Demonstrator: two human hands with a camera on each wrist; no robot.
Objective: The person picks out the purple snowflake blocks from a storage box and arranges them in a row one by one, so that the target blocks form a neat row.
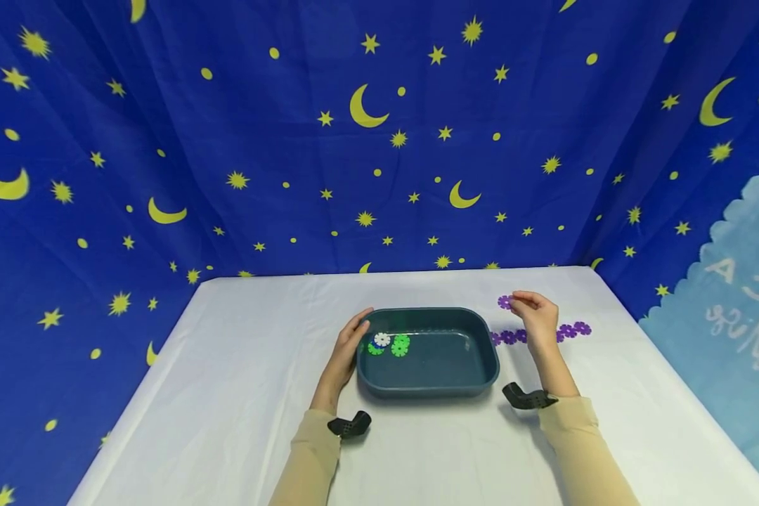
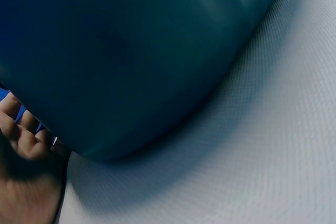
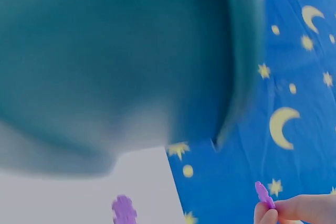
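Note:
My left hand [image 1: 346, 351] grips the left end of a dark teal plastic basin [image 1: 426, 390], fingertips at its rim. Inside at the left lie green snowflake building discs [image 1: 400, 345] and a white one [image 1: 382, 339], with a bit of blue beneath the white. Beyond the basin's right side, my right hand [image 1: 536, 316] pinches a purple snowflake disc [image 1: 504, 302] between thumb and fingers, raised above the table. The disc [image 3: 264, 195] shows nearly edge-on in the right wrist view. Below that hand, a row of purple snowflake discs [image 1: 568, 331] lies on the table, partly hidden by hand and wrist.
A white cloth [image 1: 247, 393] covers the table. Blue curtains [image 1: 278, 140] with yellow moons and stars stand behind and at the sides. A light blue panel with white lettering [image 1: 740, 295] hangs at right. Each wrist wears a black camera mount [image 1: 528, 397].

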